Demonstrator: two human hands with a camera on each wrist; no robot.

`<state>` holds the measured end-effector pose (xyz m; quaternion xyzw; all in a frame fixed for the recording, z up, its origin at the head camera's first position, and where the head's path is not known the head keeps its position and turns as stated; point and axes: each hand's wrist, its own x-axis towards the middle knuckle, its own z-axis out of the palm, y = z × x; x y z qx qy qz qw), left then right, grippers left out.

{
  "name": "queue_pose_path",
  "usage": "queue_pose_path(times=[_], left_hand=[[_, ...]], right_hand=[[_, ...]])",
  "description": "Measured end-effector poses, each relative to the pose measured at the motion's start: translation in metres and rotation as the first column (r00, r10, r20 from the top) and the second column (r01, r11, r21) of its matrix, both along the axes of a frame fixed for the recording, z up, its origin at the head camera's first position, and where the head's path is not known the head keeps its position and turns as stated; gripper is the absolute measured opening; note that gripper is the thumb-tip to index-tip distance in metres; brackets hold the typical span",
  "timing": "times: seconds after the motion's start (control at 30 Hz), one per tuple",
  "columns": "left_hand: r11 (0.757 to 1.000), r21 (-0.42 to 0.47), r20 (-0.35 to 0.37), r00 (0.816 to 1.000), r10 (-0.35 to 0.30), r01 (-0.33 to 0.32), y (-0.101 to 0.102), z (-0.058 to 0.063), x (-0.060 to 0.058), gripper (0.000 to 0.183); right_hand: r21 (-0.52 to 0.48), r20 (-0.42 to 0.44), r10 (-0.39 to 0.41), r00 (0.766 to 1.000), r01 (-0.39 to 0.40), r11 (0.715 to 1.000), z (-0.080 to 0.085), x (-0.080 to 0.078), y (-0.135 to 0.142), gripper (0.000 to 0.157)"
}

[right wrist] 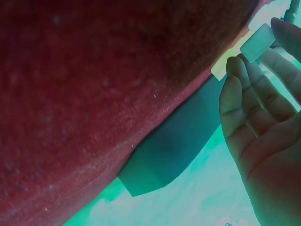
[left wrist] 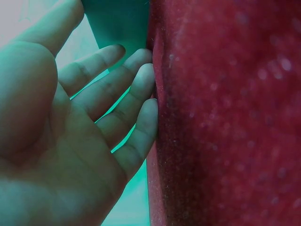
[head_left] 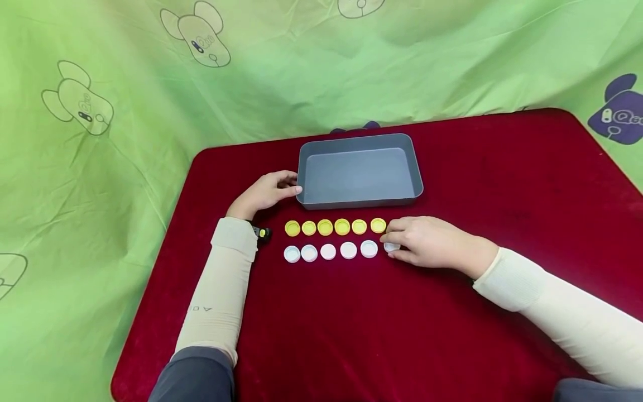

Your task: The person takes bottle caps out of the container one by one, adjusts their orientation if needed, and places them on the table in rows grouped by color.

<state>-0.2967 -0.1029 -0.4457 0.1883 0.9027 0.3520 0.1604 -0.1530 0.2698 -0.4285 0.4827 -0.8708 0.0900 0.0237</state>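
Note:
My right hand [head_left: 427, 241] pinches a white bottle cap [head_left: 391, 247] between thumb and fingers, at the right end of a row of white caps [head_left: 348, 250]. In the right wrist view that cap [right wrist: 257, 42] shows side-on by the thumb tip. Just behind lies a row of yellow caps [head_left: 325, 227], the rightmost right by my fingers. My left hand [head_left: 266, 192] is at the left side of a grey rectangular pan [head_left: 360, 204], thumb at its near-left corner. Its fingers are loosely spread in the left wrist view, with the pan's wall [left wrist: 117, 23] beyond them.
The caps and pan stand on a table covered in dark red cloth [head_left: 321, 329]. Green fabric [head_left: 281, 72] with printed animal heads hangs behind the table and along its left side. A black wrist device [head_left: 262, 233] sits near the left ends of the cap rows.

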Motion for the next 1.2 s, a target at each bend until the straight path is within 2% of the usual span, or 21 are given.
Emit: queue_pose_path(times=[0.4,0.67,0.87,1.2], left_hand=[[1.000,-0.004,0.001,1.000,0.007,-0.007,-0.0015,0.0020,0.0008,0.055],[1.000,0.003,0.011,1.000,0.004,-0.004,-0.0003,0.0029,0.0013,0.055],[1.000,0.016,-0.007,1.000,0.008,-0.008,0.0008,0.0046,0.0006,0.054],[1.000,0.003,0.003,1.000,0.007,-0.007,-0.0008,0.0022,0.0019,0.056]], right_hand=[[0.065,0.029,0.010,1.000,-0.012,0.998,-0.0001,0.0012,-0.0043,0.028],[0.078,0.056,0.004,0.998,-0.008,0.997,0.0007,0.0021,-0.0036,0.030],[0.077,0.045,-0.003,0.999,-0.001,0.997,0.0029,0.0028,-0.0035,0.030],[0.087,0.054,-0.002,0.999,-0.002,0.996,0.0020,0.0049,-0.0038,0.030]])
